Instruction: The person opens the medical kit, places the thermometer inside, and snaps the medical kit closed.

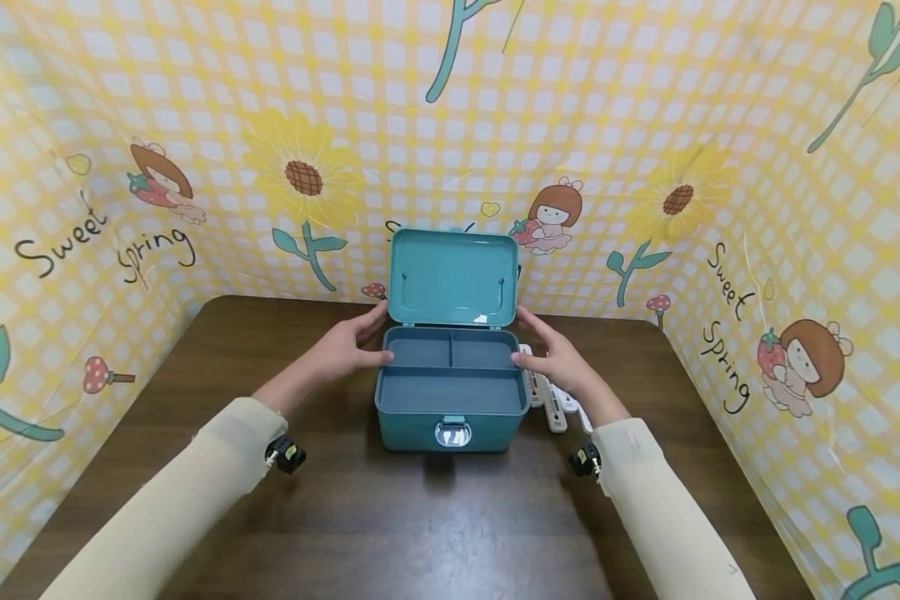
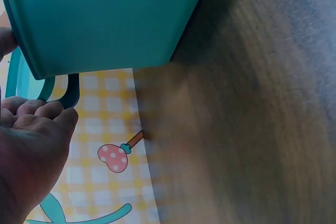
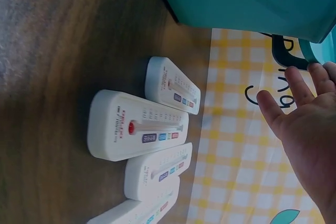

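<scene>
A teal rectangular plastic box (image 1: 444, 432) sits on the dark brown wooden tabletop (image 1: 330, 517), its teal lid (image 1: 453, 279) raised upright at the back. Inside the box lies a grey-blue plastic tray (image 1: 450, 392) with two small compartments at the rear and one wide compartment along the front; a shiny latch (image 1: 453, 433) shows on the box's front wall. The left hand (image 1: 345, 346) is open at the box's left side, thumb resting on the rim and fingers reaching back toward the hinge edge of the lid. The right hand (image 1: 558, 358) mirrors it on the box's right side, also open, thumb at the rim, fingers extended near the lid's lower corner. A dark teal curved handle (image 3: 286, 56) shows behind the box; whether the fingertips touch it cannot be told. Just beside the box, on its right, lie four white plastic thermometers (image 3: 107, 124) with printed scales and coloured blocks. Behind the box hangs a yellow-and-white checked cloth (image 1: 420, 167) printed with sunflowers.
</scene>
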`<state>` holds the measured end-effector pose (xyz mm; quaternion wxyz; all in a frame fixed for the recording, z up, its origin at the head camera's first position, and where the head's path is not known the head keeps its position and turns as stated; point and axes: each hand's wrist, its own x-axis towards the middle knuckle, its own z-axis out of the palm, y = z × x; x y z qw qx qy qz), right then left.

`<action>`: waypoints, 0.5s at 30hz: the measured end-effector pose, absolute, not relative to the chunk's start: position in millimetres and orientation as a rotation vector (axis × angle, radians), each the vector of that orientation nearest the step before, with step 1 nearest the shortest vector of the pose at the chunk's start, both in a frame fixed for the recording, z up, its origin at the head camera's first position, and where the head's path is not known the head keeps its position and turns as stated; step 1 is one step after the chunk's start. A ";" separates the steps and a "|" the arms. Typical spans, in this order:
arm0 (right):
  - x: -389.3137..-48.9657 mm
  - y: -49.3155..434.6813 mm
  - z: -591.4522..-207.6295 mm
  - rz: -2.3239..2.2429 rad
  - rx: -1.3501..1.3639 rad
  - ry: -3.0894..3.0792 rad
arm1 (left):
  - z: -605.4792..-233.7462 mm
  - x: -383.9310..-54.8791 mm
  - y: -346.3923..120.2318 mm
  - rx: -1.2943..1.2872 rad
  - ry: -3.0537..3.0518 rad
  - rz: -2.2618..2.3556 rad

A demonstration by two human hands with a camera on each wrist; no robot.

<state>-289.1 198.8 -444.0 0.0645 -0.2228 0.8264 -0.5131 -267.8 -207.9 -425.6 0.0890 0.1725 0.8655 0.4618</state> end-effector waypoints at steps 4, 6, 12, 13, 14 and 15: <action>-285.5 199.2 -445.8 -1.602 -0.663 2.427 | -429.7 -265.2 -208.3 0.527 2.557 1.402; -284.4 199.2 -446.5 -1.621 -0.672 2.406 | -431.3 -264.0 -208.4 0.531 2.551 1.413; -284.0 199.0 -449.3 -1.639 -0.713 2.401 | -433.5 -260.2 -207.8 0.524 2.529 1.449; -283.7 199.0 -449.7 -1.640 -0.714 2.403 | -433.7 -259.8 -207.6 0.522 2.526 1.453; -283.2 199.0 -449.9 -1.642 -0.713 2.402 | -434.1 -259.5 -207.5 0.523 2.521 1.457; -282.6 199.0 -450.0 -1.647 -0.711 2.399 | -434.6 -259.3 -207.3 0.523 2.517 1.459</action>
